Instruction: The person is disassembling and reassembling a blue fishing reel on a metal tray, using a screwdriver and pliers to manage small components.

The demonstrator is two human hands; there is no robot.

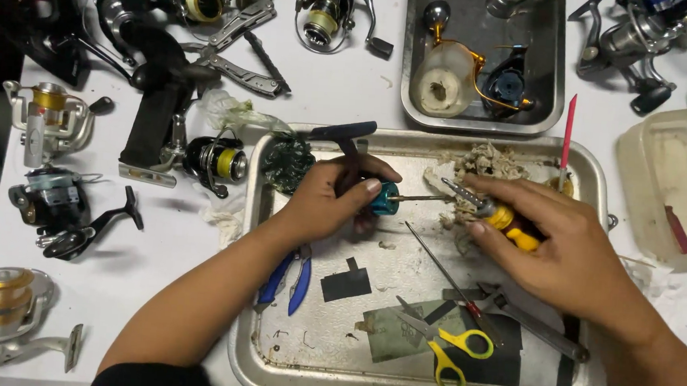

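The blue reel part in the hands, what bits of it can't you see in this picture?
Head view:
- Blue reel part: the left hand wraps round it, so only its end shows.
- Screwdriver: the right hand covers most of the yellow handle; the tip where it meets the part is too small to make out.
- Steel tray: its near rim is cut off by the bottom edge.

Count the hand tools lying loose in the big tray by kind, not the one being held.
In the large metal tray, not in a hand:
Scissors with yellow handles: 1
Pliers with blue handles: 1
Thin red-handled screwdriver: 1
Plain metal tool: 1
Total: 4
The right hand holds a yellow-handled screwdriver, left out.
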